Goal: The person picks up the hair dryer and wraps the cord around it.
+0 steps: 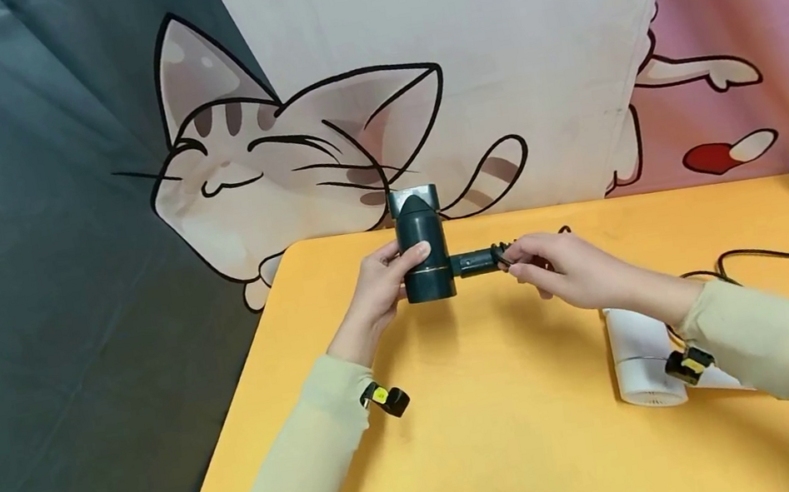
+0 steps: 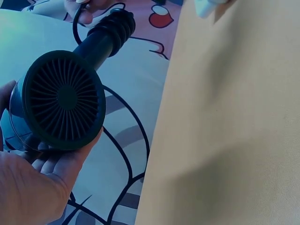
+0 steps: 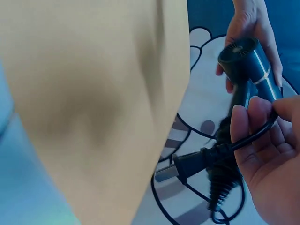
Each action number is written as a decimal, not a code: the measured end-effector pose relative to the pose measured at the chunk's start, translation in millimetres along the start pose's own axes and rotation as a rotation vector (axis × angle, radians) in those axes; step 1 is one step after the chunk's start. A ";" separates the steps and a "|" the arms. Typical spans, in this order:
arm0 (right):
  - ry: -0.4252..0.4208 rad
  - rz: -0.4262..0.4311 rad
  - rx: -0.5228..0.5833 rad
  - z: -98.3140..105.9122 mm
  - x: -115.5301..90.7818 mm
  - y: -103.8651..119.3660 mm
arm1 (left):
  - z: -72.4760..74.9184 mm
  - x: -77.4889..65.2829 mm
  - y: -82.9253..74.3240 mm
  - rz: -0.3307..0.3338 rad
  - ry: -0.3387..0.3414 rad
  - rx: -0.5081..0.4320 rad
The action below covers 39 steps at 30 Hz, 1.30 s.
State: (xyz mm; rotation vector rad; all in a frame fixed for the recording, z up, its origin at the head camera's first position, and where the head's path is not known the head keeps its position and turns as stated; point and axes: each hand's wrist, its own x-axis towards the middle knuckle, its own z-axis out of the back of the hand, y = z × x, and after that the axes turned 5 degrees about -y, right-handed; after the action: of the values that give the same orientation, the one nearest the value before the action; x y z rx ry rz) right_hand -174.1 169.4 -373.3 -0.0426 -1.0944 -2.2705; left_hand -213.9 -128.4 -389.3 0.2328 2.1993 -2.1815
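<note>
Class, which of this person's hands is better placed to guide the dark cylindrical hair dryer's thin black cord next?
Probably the right hand: it holds the thin black cord near the dark handle, while the left hand is occupied gripping the dark cylindrical barrel.

Dark hair dryer (image 1: 433, 281), nozzle (image 1: 425, 194) pointing away, handle (image 1: 474, 262) to the right, black cord (image 2: 122, 29) coiled round it, raised above table (image 1: 527, 437)
</note>
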 end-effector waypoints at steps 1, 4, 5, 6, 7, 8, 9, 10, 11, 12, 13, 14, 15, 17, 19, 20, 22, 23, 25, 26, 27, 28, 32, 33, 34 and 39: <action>-0.005 -0.008 0.015 -2.6 -1.5 -0.8 | 0.0 -0.2 0.3 -0.001 -0.004 -0.003; -0.016 -0.027 0.073 -10.0 -5.4 -3.6 | -0.3 -1.2 0.5 -0.006 -0.023 -0.013; -0.019 -0.037 0.093 -12.4 -6.7 -4.5 | -0.7 -1.4 0.5 -0.009 -0.029 -0.016; -0.021 -0.046 0.115 -14.7 -7.9 -5.4 | -1.3 -1.6 0.2 -0.013 -0.033 -0.024; -0.023 -0.056 0.136 -17.1 -9.1 -6.3 | -2.0 -1.7 0.0 -0.017 -0.035 -0.032; -0.027 -0.067 0.159 -19.4 -10.3 -7.1 | -2.7 -1.8 -0.4 -0.021 -0.037 -0.040; -0.031 -0.077 0.182 -21.7 -11.3 -7.8 | -3.6 -1.7 -0.7 -0.025 -0.037 -0.050; -0.037 -0.087 0.204 -24.0 -12.2 -8.4 | -4.6 -1.9 -1.3 -0.028 -0.036 -0.060; -0.041 -0.097 0.223 -26.3 -13.0 -8.8 | -5.4 -1.9 -1.7 -0.030 -0.036 -0.071; -0.045 -0.103 0.245 -28.4 -13.7 -9.3 | -6.2 -1.9 -2.0 -0.032 -0.037 -0.081; -0.050 -0.109 0.261 -30.5 -14.1 -9.8 | -6.9 -1.9 -2.3 -0.033 -0.039 -0.090; -0.057 -0.115 0.272 -32.2 -14.5 -10.1 | -7.5 -2.0 -2.6 -0.034 -0.042 -0.099; -0.064 -0.120 0.273 -33.7 -14.9 -10.4 | -8.1 -2.2 -3.0 -0.036 -0.043 -0.107; -0.077 -0.128 0.264 -35.8 -15.6 -11.2 | -9.4 -2.7 -4.2 -0.039 -0.045 -0.118; -0.083 -0.139 0.248 -36.7 -16.8 -12.3 | -10.9 -3.0 -5.6 -0.041 -0.044 -0.124; -0.083 -0.146 0.245 -37.1 -17.4 -13.0 | -11.7 -3.0 -6.6 -0.041 -0.043 -0.126; -0.075 -0.161 0.256 -38.2 -18.6 -14.7 | -12.9 -3.2 -8.7 -0.039 -0.041 -0.127; -0.068 -0.171 0.270 -39.0 -19.2 -15.9 | -13.2 -3.3 -9.5 -0.037 -0.040 -0.127; -0.053 -0.191 0.294 -41.2 -20.1 -18.3 | -13.4 -4.2 -10.9 -0.035 -0.035 -0.124; -0.046 -0.201 0.307 -42.5 -20.4 -19.8 | -13.1 -4.7 -11.3 -0.034 -0.033 -0.124; -0.040 -0.206 0.312 -43.6 -20.5 -21.3 | -12.8 -5.5 -11.7 -0.034 -0.031 -0.123; -0.035 -0.209 0.316 -44.6 -20.5 -22.7 | -12.5 -6.1 -12.0 -0.034 -0.026 -0.122; -0.030 -0.202 0.307 -45.4 -20.0 -30.6 | -12.1 -7.5 -14.6 -0.039 0.000 -0.120; -0.027 -0.197 0.301 -45.0 -19.8 -32.4 | -12.1 -7.9 -15.7 -0.041 0.007 -0.119; -0.023 -0.198 0.301 -44.5 -19.7 -34.2 | -12.0 -8.2 -16.8 -0.043 0.016 -0.121; 0.043 -0.197 0.334 -41.4 -20.1 -40.3 | -9.7 -9.8 -21.0 -0.050 0.059 -0.127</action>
State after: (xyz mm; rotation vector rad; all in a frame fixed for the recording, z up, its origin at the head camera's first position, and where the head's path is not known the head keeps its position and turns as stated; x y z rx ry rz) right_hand -170.1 168.9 -434.2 0.2579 -1.4956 -2.2127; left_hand -206.2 -119.6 -367.1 0.2424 2.3897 -2.0745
